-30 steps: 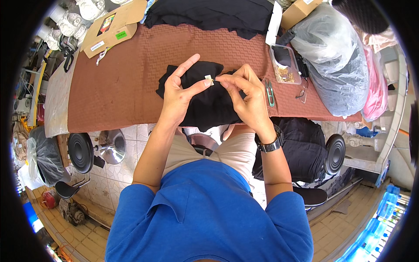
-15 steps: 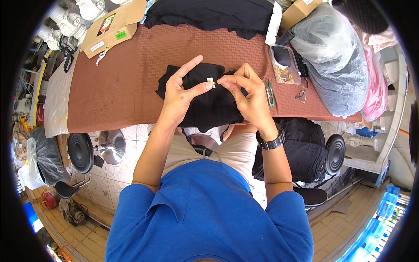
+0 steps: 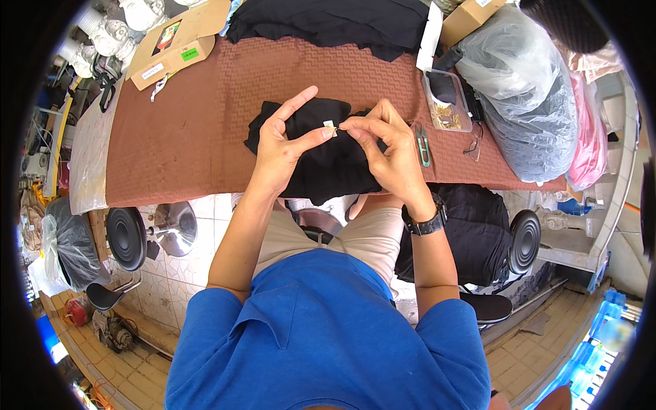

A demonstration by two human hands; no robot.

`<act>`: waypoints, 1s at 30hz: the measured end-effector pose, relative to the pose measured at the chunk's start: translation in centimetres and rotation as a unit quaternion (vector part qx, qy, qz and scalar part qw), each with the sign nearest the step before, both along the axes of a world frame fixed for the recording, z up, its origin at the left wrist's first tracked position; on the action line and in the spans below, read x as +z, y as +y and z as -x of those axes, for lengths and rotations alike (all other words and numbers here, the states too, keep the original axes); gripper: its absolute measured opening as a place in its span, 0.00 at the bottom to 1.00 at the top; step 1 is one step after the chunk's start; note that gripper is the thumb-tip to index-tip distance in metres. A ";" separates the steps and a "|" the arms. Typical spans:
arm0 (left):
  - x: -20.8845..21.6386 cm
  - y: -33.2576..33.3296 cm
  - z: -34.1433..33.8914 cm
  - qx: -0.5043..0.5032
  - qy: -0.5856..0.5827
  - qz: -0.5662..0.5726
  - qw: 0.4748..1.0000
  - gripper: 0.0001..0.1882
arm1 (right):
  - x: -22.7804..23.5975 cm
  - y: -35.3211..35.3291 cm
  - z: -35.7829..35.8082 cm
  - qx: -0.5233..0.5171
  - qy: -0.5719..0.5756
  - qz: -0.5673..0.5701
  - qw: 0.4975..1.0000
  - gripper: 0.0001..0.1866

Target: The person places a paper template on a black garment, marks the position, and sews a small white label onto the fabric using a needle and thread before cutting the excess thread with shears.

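Observation:
A black cloth garment [image 3: 328, 167] lies bunched at the table's near edge, with a small white label [image 3: 329, 124] on its upper side. My left hand [image 3: 281, 147] holds the garment at this label; the thumb presses on it and the index finger points up and away. The left hand's other fingers are mostly hidden by the cloth. Just right of the label, my right hand [image 3: 389, 147] pinches thumb and index finger together. What lies in that pinch is too small to make out. Green-handled thread snips [image 3: 422, 145] lie right of my right hand.
A clear plastic box [image 3: 447, 113] of small gold-coloured pieces and eyeglasses [image 3: 473, 145] lie to the right, near a large plastic-wrapped bag [image 3: 519, 96]. More black cloth [image 3: 328, 24] is spread at the back. A cardboard box [image 3: 174, 51] stands far left. Another person's bare limb [image 3: 557, 400] shows lower right.
My hands stay at the label, with barely any shift of the right fingers. Another person's bare limb has come into view at the lower right edge.

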State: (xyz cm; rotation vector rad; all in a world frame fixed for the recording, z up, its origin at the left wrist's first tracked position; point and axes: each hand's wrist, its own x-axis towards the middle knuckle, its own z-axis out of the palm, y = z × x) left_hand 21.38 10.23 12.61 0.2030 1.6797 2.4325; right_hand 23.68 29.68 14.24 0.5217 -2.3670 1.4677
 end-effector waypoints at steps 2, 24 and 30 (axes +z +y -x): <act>-0.1 0.0 0.0 0.003 0.004 0.006 1.000 0.36 | 0.1 0.0 0.0 0.000 0.002 -0.005 1.000 0.10; -1.1 0.7 0.0 0.059 0.084 0.106 0.989 0.35 | -0.9 -1.7 -1.0 -0.064 -0.092 0.114 0.987 0.07; -2.3 1.3 0.2 0.112 0.149 0.168 0.968 0.34 | -1.4 -2.3 -1.0 -0.050 0.094 -0.072 0.992 0.10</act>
